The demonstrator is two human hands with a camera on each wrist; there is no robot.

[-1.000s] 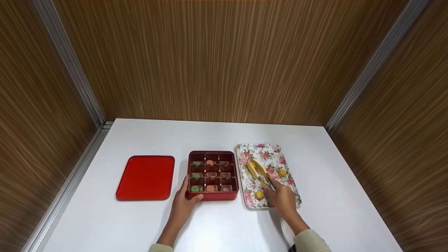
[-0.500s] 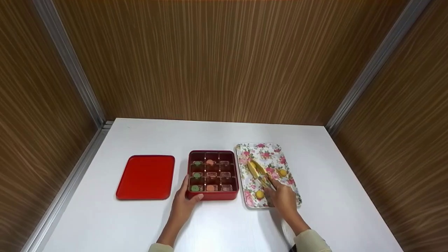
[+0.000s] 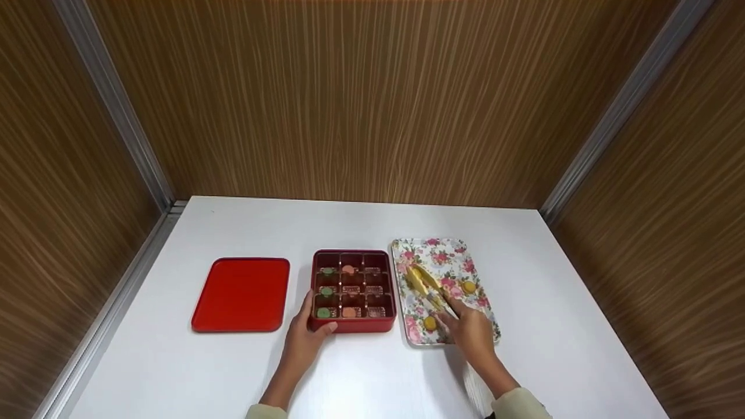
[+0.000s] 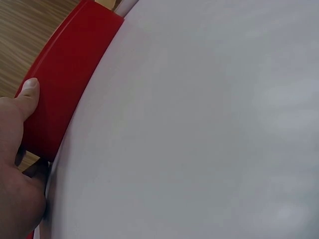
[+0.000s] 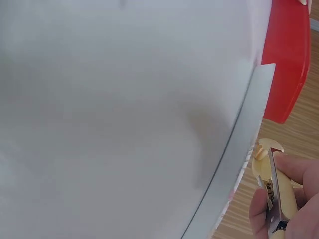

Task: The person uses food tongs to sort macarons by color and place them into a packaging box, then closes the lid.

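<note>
My left hand [image 3: 304, 343] grips the front left corner of a dark red box [image 3: 355, 327], its thumb on the front wall and fingers along the left side. Clear inserts divide the box; round green pieces [image 3: 323, 313] sit in the left column, and two orange ones [image 3: 349, 312] in the middle column. In my right hand [image 3: 474, 330] is a pair of tongs [image 3: 429, 295] with gold-coloured ends, held low over a floral tray [image 3: 439, 248]. Yellow round pieces [image 3: 469, 287] lie on the tray. Whether the tongs' ends hold another one is hard to tell.
A flat red lid [image 3: 241, 295] lies to the left of the box on the white table [image 3: 366, 378]. Wood-patterned panels [image 3: 361, 105] stand behind and at both sides. The tray is just right of the box.
The tongs' ends have shifted slightly left and come closer together as my right fingers squeeze. My left hand and the box stay put.
</note>
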